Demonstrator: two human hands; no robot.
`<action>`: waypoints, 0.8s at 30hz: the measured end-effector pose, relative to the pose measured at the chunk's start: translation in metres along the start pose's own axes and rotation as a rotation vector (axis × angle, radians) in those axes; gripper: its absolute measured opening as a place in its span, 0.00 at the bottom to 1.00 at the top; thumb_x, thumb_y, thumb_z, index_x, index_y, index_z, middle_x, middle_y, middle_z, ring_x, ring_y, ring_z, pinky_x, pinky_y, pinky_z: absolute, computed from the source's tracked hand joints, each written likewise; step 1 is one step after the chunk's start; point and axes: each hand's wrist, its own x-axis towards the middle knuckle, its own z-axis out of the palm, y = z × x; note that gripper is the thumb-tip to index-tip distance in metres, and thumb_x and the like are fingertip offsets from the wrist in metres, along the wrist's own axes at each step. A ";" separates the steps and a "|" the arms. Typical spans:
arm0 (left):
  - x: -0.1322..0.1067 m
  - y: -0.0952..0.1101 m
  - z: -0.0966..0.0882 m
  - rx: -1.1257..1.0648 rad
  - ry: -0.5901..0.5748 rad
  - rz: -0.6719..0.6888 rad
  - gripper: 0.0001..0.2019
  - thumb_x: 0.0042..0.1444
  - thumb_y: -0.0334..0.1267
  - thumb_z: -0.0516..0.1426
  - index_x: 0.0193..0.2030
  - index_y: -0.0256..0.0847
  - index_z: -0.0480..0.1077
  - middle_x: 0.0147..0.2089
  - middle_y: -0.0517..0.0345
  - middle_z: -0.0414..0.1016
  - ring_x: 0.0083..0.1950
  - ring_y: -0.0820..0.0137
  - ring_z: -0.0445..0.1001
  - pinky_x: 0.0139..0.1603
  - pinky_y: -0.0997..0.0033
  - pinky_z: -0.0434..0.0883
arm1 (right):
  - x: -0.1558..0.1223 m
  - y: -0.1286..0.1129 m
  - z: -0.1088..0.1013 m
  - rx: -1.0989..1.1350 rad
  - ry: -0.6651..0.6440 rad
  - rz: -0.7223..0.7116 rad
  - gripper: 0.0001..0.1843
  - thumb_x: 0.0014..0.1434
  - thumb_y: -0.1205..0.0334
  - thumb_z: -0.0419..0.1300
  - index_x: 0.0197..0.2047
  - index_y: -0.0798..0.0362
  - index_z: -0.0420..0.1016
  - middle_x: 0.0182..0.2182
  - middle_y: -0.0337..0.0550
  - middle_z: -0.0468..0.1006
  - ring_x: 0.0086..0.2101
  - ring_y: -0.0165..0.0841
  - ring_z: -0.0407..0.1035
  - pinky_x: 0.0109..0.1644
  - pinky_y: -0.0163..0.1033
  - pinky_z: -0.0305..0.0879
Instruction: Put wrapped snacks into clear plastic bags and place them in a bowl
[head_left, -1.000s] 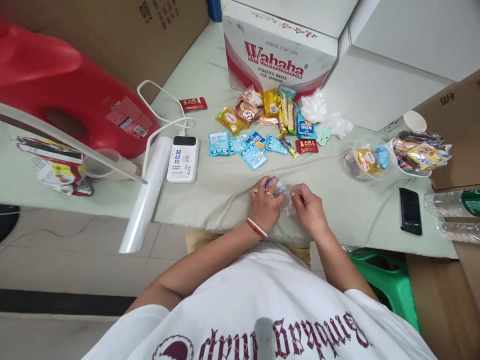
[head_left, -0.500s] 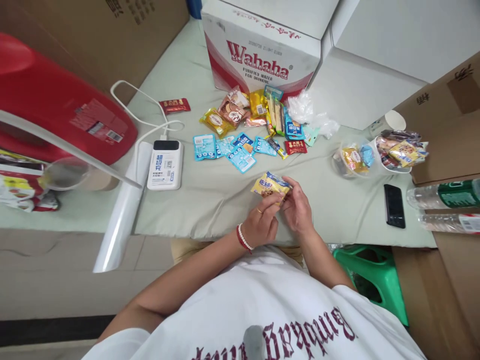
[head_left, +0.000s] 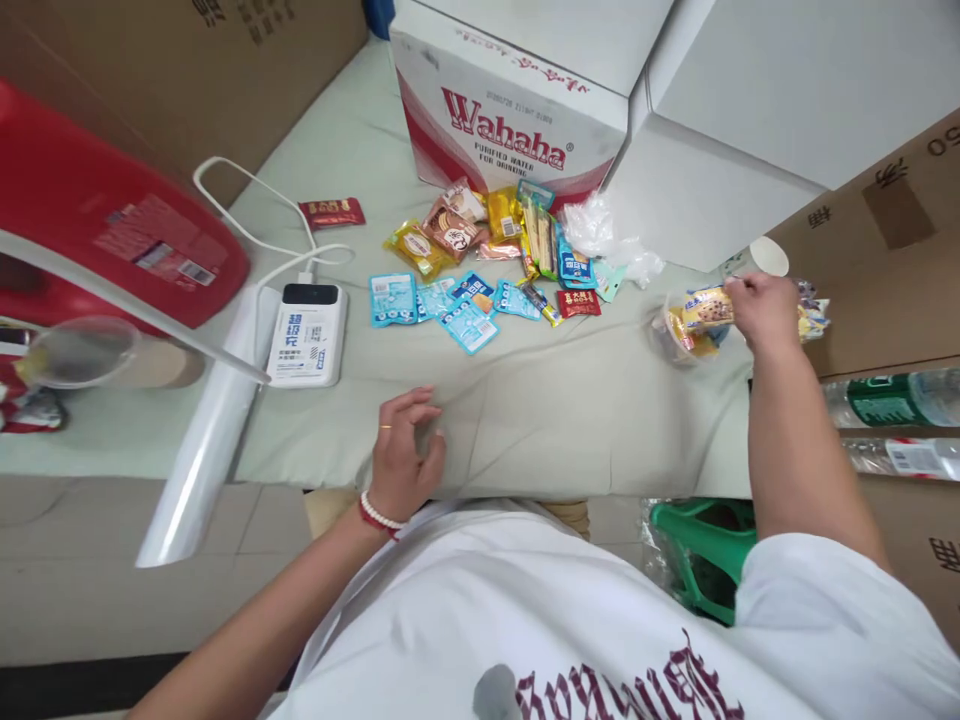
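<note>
My right hand (head_left: 766, 310) grips one end of a yellow and blue cookie packet (head_left: 706, 308), held over a clear plastic cup (head_left: 663, 340) with a few wrapped snacks inside. Behind that hand, another cup of snack packets (head_left: 813, 312) is mostly hidden. My left hand (head_left: 407, 450) rests near the table's front edge, fingers loosely apart, holding nothing. Farther back, several blue snack packets (head_left: 471, 310) lie flat. Yellow and brown wrapped snacks (head_left: 451, 228) are heaped behind them, beside a red packet (head_left: 578, 303).
A white power bank (head_left: 306, 335) with a cable lies left, near a rolled clear sheet (head_left: 199, 440) and a red jug (head_left: 112, 220). The Wahaha carton (head_left: 506, 115) stands at the back. Plastic bottles (head_left: 900, 400) lie at right; a green stool (head_left: 705, 560) is below.
The cookie packet was between both hands at the front middle. My right hand has carried it right to the cups; my left hand has let go and moved left. The view has shifted slightly.
</note>
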 end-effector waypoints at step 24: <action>-0.016 -0.001 -0.001 0.104 0.101 -0.018 0.05 0.63 0.30 0.55 0.41 0.42 0.71 0.45 0.51 0.76 0.45 0.66 0.78 0.46 0.66 0.76 | 0.057 -0.143 0.049 0.144 -0.135 -0.157 0.07 0.61 0.68 0.60 0.39 0.58 0.80 0.39 0.54 0.79 0.46 0.43 0.69 0.47 0.45 0.64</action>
